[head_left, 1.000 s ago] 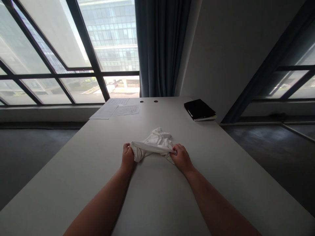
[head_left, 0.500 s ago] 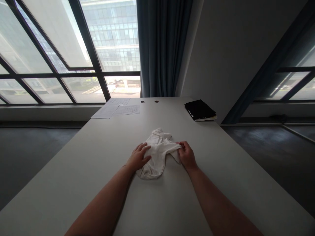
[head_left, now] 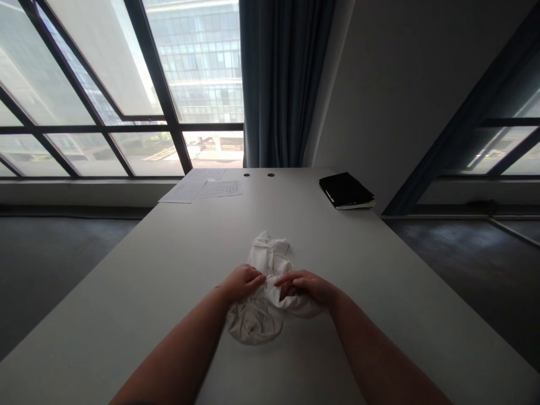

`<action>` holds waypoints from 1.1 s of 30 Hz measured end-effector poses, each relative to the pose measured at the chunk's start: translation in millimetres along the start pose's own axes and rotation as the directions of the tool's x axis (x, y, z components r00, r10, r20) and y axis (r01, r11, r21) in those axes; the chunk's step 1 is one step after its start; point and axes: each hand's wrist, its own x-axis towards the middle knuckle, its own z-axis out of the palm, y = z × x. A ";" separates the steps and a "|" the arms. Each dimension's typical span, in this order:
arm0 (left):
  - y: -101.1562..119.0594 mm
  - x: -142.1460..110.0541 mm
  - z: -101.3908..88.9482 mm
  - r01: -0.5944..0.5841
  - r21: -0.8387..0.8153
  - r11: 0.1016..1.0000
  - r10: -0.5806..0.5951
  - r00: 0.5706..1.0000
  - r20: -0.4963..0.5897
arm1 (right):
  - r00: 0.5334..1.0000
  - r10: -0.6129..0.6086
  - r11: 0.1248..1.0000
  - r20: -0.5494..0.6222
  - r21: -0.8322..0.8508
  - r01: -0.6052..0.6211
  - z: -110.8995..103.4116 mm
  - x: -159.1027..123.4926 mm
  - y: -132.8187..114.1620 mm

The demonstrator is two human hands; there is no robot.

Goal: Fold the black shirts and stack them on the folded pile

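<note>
A crumpled white cloth garment (head_left: 257, 323) lies on the table, its near end rounded and gathered, its far end narrow and creased. From the left, my left hand (head_left: 244, 281) bears on the middle of the fabric with fingers pressed together, closed on a fold. Opposite it, my right hand (head_left: 306, 285) has its index finger stretched toward the left hand, while the other fingers curl into the cloth on the right side. Folds hide some of the right fingertips. Only a small gap parts the two hands.
Printed paper sheets (head_left: 198, 188) lie at the table's far left. A black notebook (head_left: 346, 190) rests near the far right edge. Two small round holes are set in the far end of the white table (head_left: 169, 270). A blue curtain (head_left: 284, 84) hangs behind.
My right hand has moved left and nearer to me, bringing the garment's right part inward. My left hand's fingers have drawn together. The garment has shifted toward me and is more bunched.
</note>
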 end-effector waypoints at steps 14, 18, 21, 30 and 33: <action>-10.8 5.8 16.7 0.209 0.315 0.926 -0.126 0.956 -0.264 | 0.732 -0.372 0.591 -0.571 -0.754 -0.288 -16.3 21.3 27.4; -4.7 4.7 16.5 0.104 0.326 0.939 -0.035 0.976 -0.213 | 0.789 -0.316 0.542 -0.527 -0.783 -0.307 -15.2 19.6 26.0; 0.7 4.7 15.9 0.013 0.302 0.953 0.041 0.984 -0.173 | 0.782 -0.350 0.531 -0.516 -0.797 -0.288 -16.5 19.3 26.6; -4.6 5.3 18.0 0.103 0.158 0.982 -0.063 0.968 -0.243 | 0.559 -0.579 0.573 -0.593 -0.784 -0.239 -14.0 18.7 19.1; -7.0 4.5 18.0 0.128 0.170 0.977 -0.075 0.955 -0.288 | 0.682 -0.600 0.548 -0.417 -0.836 -0.030 -0.8 16.4 10.4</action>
